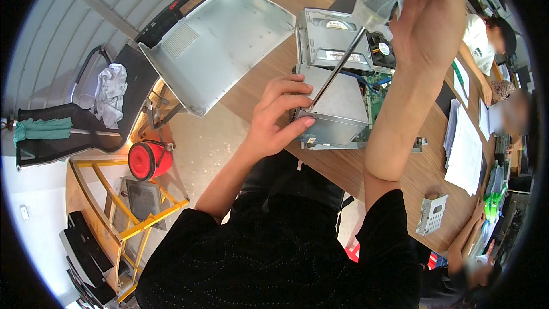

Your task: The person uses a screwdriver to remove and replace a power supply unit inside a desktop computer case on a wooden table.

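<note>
A long metal screwdriver (pixel 342 64) slants down to the left, its tip at the near left edge of a grey metal power supply box (pixel 337 92). My right hand (pixel 426 31) is raised and closed around the screwdriver's handle, which is wrapped in clear plastic (pixel 374 7) with a yellow band; the fingers are partly hidden. Around the box's left corner my left hand (pixel 277 115) is curled, thumb and forefinger on either side of the tip. The box sits in an opened computer case with a metal drive (pixel 329 37), a fan (pixel 382 50) and a green circuit board (pixel 376 100).
A detached case cover (pixel 220 40) lies on the wooden table (pixel 251 83) at left. To the right are stacked papers (pixel 463 149) and a perforated metal bracket (pixel 432 216). A red bucket (pixel 151 159) stands on the floor. Other people (pixel 483 43) sit along the right.
</note>
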The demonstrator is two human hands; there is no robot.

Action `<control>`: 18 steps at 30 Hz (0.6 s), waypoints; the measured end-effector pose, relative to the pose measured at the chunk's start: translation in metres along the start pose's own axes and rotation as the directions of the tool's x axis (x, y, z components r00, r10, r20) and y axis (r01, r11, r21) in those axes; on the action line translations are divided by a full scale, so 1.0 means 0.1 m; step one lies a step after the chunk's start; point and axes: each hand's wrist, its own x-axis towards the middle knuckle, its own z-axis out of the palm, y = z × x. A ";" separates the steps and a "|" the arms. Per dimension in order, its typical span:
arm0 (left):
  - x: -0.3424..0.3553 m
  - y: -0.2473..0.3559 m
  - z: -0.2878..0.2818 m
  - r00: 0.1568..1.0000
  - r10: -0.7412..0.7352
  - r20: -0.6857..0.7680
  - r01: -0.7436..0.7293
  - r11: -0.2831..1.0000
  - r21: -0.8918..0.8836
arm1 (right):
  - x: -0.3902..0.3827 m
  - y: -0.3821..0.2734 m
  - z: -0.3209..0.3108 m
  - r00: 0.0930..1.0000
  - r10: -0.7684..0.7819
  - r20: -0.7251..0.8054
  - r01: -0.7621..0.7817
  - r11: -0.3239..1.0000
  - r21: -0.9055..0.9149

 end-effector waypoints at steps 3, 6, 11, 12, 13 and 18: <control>-0.02 0.00 0.00 1.000 -0.005 -0.011 0.005 1.000 -0.015 | 0.03 0.03 -0.09 0.991 0.040 0.127 -0.059 0.988 0.145; -0.03 0.00 -0.01 1.000 -0.015 -0.015 0.015 1.000 -0.013 | 0.14 0.10 -0.21 0.947 -0.024 0.321 -0.075 0.954 0.291; -0.03 -0.03 -0.01 0.999 -0.003 0.038 0.004 1.000 -0.015 | 0.05 0.02 -0.21 0.973 0.050 0.224 -0.119 0.943 0.310; -0.04 -0.04 -0.02 0.999 -0.006 0.037 0.007 1.000 -0.011 | 0.06 0.05 -0.19 0.974 0.094 0.205 -0.158 0.933 0.323; -0.05 -0.04 -0.03 0.999 -0.004 0.041 0.004 1.000 0.000 | 0.09 0.14 -0.19 0.980 0.144 0.136 -0.172 0.959 0.224; -0.03 -0.03 -0.02 0.999 0.008 0.042 -0.008 1.000 0.001 | 0.00 0.13 -0.01 0.989 0.149 0.023 -0.150 0.964 0.218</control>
